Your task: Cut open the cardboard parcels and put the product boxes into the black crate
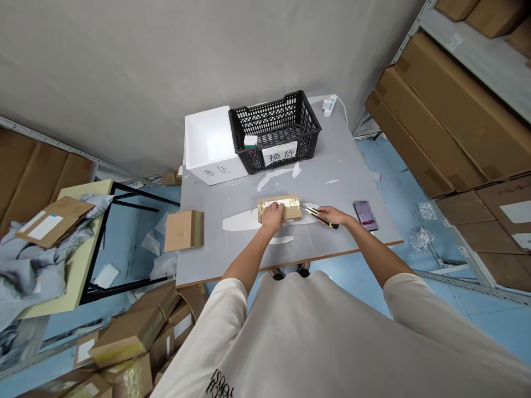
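Note:
A small cardboard box [292, 208] with shiny tape and a white label lies flat on the grey table [232, 260]. My left hand [272, 215] presses on the box's top near its left part, fingers bent against it and holding it in place. In my right hand [329, 215] is a yellow and black utility knife [322, 219], its blade pointing left at the box's right end. Whether the blade touches the tape I cannot tell. Pieces of white paper [240, 221] lie under and around the box.
A black plastic crate [307, 145] and a white foam box [219, 176] stand at the table's back. Another cardboard box [178, 230] sits at the left edge, a phone [365, 214] at the right. A power strip [329, 105] lies behind. Shelves with cartons [448, 116] flank the right.

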`<state>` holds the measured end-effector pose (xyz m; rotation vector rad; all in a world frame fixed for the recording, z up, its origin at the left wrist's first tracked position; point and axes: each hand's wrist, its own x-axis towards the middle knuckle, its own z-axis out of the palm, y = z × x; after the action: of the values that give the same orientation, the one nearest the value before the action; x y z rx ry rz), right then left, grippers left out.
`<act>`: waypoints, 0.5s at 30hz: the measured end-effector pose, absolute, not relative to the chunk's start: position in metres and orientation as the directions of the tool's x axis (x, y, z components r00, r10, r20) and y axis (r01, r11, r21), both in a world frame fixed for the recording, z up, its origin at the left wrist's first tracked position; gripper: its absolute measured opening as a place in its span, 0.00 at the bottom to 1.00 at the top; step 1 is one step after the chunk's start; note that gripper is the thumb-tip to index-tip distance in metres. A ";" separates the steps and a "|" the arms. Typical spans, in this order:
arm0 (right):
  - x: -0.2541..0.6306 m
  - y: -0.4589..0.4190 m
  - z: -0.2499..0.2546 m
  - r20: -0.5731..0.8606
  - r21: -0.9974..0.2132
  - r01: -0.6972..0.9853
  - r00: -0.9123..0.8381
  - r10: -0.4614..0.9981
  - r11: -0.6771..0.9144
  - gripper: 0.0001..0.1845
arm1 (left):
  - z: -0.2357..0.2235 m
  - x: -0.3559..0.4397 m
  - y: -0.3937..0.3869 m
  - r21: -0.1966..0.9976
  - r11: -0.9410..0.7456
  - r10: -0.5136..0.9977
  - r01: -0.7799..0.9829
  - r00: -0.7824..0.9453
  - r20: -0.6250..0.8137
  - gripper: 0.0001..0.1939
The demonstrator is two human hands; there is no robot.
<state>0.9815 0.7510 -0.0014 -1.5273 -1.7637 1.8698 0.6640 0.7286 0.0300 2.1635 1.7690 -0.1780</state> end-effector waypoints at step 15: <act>0.963 0.739 0.036 -0.238 -0.658 0.735 -0.413 0.879 0.167 0.22 | 0.043 0.667 0.744 0.195 -0.121 0.964 0.973 0.162 -0.211 0.18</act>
<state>0.9626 0.7387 0.0360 -1.5753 -2.2400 1.0774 0.6671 0.7441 0.0427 2.1573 1.8644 -0.0466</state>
